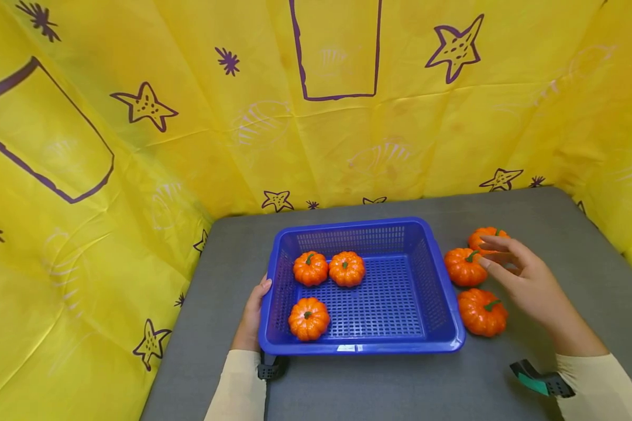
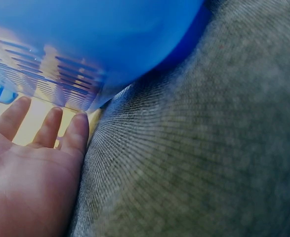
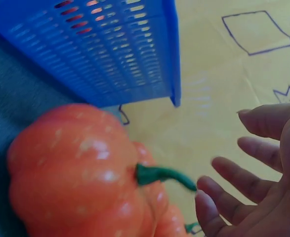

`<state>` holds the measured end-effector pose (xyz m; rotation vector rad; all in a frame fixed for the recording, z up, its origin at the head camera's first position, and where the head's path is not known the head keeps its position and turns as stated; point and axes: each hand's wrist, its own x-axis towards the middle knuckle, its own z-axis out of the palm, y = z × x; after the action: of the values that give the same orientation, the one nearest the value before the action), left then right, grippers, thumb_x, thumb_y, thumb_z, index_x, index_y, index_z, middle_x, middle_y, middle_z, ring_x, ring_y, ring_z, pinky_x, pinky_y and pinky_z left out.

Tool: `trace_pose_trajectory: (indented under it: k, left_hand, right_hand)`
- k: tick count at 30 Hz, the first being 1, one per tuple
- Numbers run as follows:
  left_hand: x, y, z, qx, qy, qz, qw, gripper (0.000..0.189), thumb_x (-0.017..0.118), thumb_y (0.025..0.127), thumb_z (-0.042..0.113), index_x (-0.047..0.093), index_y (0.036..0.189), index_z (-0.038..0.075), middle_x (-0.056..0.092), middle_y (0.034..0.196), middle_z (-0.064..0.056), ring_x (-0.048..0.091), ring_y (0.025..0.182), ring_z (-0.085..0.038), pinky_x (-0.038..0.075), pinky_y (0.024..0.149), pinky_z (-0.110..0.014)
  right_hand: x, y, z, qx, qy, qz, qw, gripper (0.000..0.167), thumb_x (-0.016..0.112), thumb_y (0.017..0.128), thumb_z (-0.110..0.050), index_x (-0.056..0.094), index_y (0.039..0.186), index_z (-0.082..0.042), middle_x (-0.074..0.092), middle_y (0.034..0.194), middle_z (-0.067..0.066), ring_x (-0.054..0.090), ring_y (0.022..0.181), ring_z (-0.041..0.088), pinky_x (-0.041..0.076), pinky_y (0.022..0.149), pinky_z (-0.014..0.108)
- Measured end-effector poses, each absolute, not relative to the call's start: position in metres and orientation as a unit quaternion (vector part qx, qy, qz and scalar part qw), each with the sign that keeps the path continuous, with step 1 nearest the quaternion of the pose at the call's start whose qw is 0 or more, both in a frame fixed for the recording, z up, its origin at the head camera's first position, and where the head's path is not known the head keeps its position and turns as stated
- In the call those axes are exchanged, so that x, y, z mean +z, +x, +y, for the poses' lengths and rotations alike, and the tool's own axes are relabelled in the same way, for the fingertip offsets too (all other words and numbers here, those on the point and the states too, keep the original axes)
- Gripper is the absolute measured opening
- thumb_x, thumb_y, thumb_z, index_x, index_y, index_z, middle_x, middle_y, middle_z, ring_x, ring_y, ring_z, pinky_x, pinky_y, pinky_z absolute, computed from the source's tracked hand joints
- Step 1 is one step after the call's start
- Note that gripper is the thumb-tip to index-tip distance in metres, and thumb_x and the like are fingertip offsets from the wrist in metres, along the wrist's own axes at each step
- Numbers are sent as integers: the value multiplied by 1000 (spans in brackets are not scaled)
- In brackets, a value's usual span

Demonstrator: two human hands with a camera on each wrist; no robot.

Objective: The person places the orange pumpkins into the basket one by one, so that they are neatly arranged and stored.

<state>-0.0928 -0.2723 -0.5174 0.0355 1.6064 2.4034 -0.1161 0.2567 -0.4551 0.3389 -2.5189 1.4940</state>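
A blue plastic basket [image 1: 347,349] stands on the grey table, with three small orange pumpkins inside: two side by side [image 1: 311,269] [image 1: 347,269] and one nearer [image 1: 308,318]. My left hand [image 1: 253,310] holds the basket's left side, thumb at the rim, fingertips against the slotted outer wall in the left wrist view. Right of the basket lie three more pumpkins: a near one [image 1: 481,313], a middle one [image 1: 460,269] and a far one [image 1: 479,238], partly hidden by fingers. My right hand [image 1: 532,283] hovers beside them, fingers spread and slightly bent, holding nothing.
The grey tabletop [image 1: 374,386] runs around the basket. A yellow cloth [image 1: 337,134] with starfish and fish drawings hangs behind the table and along its sides. Dark straps with small devices [image 1: 542,380] sit at both wrists.
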Motion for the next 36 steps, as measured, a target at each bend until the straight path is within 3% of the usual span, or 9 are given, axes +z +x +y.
trace_pose_trajectory:
  k: [5,14,22,32,36]
  left_hand:
    - [-516,-92,-271,823,17,553,129,69,40,110,42,20,175,29,31,173,-14,38,150,-40,42,117,-46]
    - [-515,-93,-270,822,13,555,128,70,41,110,43,20,175,30,32,173,-13,38,151,-40,42,117,-46]
    - [-517,-94,-270,822,11,555,127,70,40,109,43,21,175,30,31,173,-14,39,150,-38,42,117,-46]
    - [-516,-92,-272,822,2,554,130,69,41,110,44,21,175,30,31,173,-15,41,149,-38,42,117,-47]
    - [-513,-90,-271,822,0,555,130,68,41,111,44,22,175,31,32,174,-10,37,152,-38,40,119,-47]
  right_hand:
    - [-465,-109,267,516,108,-844,94,44,68,107,-5,58,149,0,66,127,-22,60,113,-4,45,88,9]
    - [-482,-101,284,507,66,-858,61,36,70,108,-15,64,140,0,68,124,-20,62,104,-7,46,82,10]
    - [-496,-96,290,514,78,-854,24,32,70,107,-12,66,137,0,73,122,-11,67,101,-2,47,84,12]
    - [-506,-89,290,527,110,-843,-28,34,66,110,-14,67,141,-2,72,131,0,64,112,5,48,88,15]
    - [-508,-88,291,533,135,-833,-57,35,63,110,-10,65,144,-2,71,134,1,62,116,4,49,91,16]
